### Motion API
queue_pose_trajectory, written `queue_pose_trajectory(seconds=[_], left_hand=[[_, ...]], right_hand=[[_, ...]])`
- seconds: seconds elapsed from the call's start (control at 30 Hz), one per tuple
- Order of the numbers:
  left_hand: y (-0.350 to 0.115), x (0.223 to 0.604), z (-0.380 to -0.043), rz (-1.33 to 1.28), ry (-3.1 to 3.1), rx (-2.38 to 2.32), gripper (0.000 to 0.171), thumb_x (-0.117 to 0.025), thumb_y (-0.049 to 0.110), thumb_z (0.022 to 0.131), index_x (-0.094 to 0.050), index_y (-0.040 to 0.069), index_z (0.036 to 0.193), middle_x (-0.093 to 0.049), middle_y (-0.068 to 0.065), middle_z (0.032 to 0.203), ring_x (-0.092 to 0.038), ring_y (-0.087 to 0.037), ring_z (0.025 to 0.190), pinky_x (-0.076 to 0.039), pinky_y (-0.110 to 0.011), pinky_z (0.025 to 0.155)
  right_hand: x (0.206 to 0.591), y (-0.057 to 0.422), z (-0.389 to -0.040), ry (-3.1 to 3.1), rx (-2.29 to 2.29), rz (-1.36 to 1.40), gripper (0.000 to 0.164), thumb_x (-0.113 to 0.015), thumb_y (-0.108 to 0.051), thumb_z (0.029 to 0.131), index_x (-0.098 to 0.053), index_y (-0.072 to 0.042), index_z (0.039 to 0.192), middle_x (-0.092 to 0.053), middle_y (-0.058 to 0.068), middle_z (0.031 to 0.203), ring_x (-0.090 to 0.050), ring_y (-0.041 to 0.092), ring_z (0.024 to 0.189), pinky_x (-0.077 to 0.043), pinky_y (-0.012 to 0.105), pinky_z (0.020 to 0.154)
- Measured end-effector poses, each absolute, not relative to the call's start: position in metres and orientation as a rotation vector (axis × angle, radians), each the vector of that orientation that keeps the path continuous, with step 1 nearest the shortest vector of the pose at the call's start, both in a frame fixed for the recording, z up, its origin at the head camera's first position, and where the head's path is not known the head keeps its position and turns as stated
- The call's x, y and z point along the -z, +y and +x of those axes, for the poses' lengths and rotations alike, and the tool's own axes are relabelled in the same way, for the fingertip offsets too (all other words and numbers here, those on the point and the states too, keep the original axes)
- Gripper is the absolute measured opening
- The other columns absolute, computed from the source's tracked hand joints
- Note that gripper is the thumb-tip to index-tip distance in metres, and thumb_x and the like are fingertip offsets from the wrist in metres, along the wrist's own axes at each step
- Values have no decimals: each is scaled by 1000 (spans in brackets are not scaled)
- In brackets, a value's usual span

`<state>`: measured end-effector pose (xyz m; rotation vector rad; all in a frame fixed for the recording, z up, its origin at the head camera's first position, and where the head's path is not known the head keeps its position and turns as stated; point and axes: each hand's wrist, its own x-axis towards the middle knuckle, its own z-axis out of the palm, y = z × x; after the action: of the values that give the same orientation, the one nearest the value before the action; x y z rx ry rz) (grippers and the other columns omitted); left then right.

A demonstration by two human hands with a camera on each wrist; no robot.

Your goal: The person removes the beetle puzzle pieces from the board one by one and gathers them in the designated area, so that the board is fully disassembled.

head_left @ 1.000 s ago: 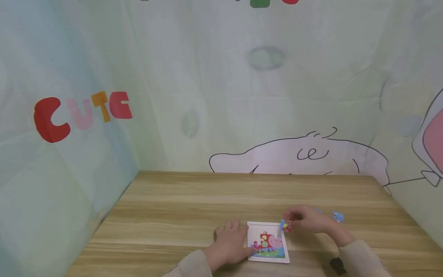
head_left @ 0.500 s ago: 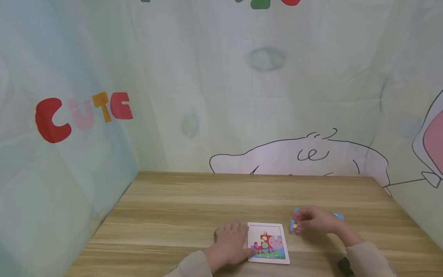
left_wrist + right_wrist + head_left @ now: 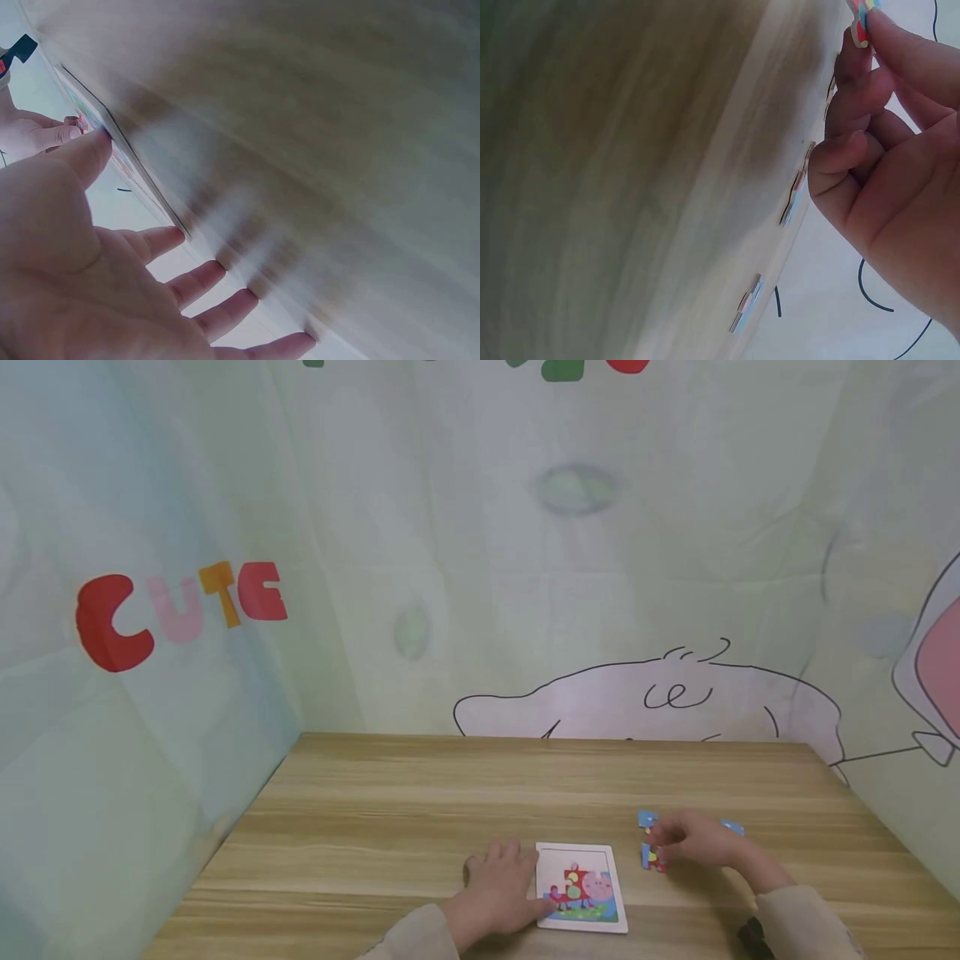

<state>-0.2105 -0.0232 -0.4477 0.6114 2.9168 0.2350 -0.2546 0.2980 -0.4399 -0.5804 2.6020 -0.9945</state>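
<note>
A small white-framed jigsaw puzzle (image 3: 551, 860) lies flat on the table, partly filled with a pink pig's head, a red body and green grass. My left hand (image 3: 499, 890) rests at its left side, thumb on the lower left of the picture and fingers spread out on the wood. To the right of the frame, my right hand (image 3: 697, 838) pinches a blue, yellow and red puzzle piece (image 3: 649, 857) between thumb and index finger. The right wrist view shows that piece (image 3: 862, 26) at the fingertips, with the other fingers curled in.
Near the right hand lie loose puzzle pieces: one blue piece (image 3: 647, 818) behind the held one and another (image 3: 733, 827) beyond the wrist, partly hidden. A black object (image 3: 754, 938) shows beside the right sleeve. A printed curtain (image 3: 480, 568) surrounds the wooden table (image 3: 360, 827).
My right hand has moved right, from the frame's upper right corner toward the loose pieces, still holding its piece. A blue piece behind it has come into view. The left hand stays put.
</note>
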Motion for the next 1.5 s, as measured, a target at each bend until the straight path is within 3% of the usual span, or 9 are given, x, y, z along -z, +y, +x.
queue_pose_trajectory(seconds=[0.3,0.6,0.9,1.27,1.5], left_hand=[[-23,446,-210,612,2901,-257,78,-61,63,82,-49,13,141,-48,-13,135,-44,-32,120,-39,-65,87],[-23,446,-210,621,2911,-249,78,-61,63,82,-48,13,141,-48,-13,135,-44,-33,120,-38,-65,87],[-23,447,-210,615,2904,-244,78,-60,63,83,-48,14,142,-46,-14,139,-42,-35,125,-37,-67,89],[-22,448,-211,608,2892,-255,77,-60,63,83,-48,13,141,-46,-14,139,-42,-33,123,-38,-67,88],[-23,451,-212,620,2901,-252,78,-60,63,83,-48,13,141,-47,-13,137,-43,-33,122,-38,-67,88]], right_hand=[[440,300,-254,2621,970,-590,14,-70,-13,84,-67,-6,96,-68,5,98,-62,24,91,-51,50,80],[441,301,-254,2610,968,-546,17,-71,-13,84,-67,-4,99,-69,9,102,-63,31,95,-50,54,83],[440,300,-254,2601,983,-557,16,-70,-12,83,-67,-5,97,-67,4,94,-56,16,81,-46,33,71],[440,299,-252,2612,965,-537,13,-68,-11,84,-67,-6,96,-64,2,88,-54,18,78,-44,34,69],[440,299,-253,2603,982,-571,17,-65,-10,86,-67,-2,101,-67,3,92,-57,15,77,-47,28,66]])
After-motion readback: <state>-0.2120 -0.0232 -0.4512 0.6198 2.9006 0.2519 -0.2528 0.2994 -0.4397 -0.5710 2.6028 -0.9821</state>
